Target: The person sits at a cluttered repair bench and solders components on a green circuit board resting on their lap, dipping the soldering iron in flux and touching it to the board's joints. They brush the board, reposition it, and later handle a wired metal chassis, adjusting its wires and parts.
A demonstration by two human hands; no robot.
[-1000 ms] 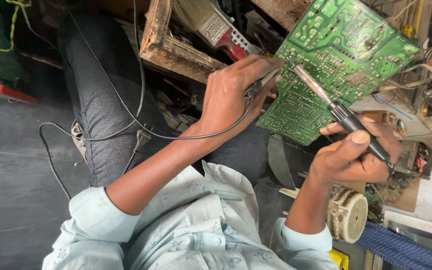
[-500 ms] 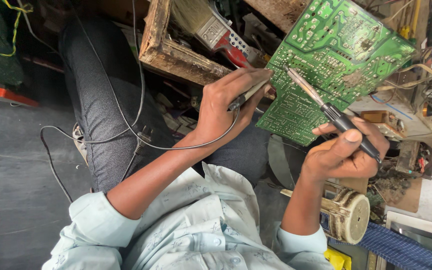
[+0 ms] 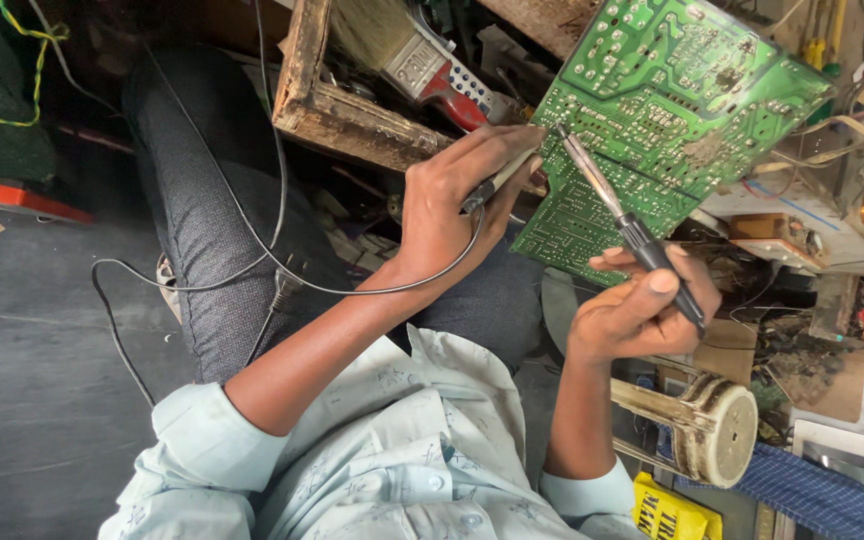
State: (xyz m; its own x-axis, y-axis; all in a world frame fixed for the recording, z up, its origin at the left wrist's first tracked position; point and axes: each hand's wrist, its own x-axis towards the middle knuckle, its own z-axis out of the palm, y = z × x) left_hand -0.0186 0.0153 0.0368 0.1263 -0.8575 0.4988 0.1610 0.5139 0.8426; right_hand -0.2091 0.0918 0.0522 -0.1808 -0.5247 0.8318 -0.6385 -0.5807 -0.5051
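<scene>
We see a green circuit board (image 3: 672, 110) propped at a slant in the upper right of the view, solder side toward us, above the person's lap.

The left hand (image 3: 447, 205) sits at the board's lower left edge. Its fingers are closed around a thin dark tool (image 3: 497, 185) whose tip points at the board's edge. We cannot tell for sure whether the tip touches the board, since the fingers hide that spot. A black cable (image 3: 252, 270) runs from this tool, loops under the wrist and trails left of the board over a grey trouser leg (image 3: 202, 200).

The right hand (image 3: 632, 310) is just below the board, fingers clenched on the black handle of a soldering iron (image 3: 632, 230). Its metal shaft slants up across the board, and its tip meets the board close to the left hand's fingertips.

Left of the board lies a worn wooden frame (image 3: 342, 110) with a paintbrush (image 3: 412, 55) resting on it. Below the board, past the right hand, stands a cream cylindrical part (image 3: 712, 430), with a yellow packet (image 3: 667, 512) beside it.
</scene>
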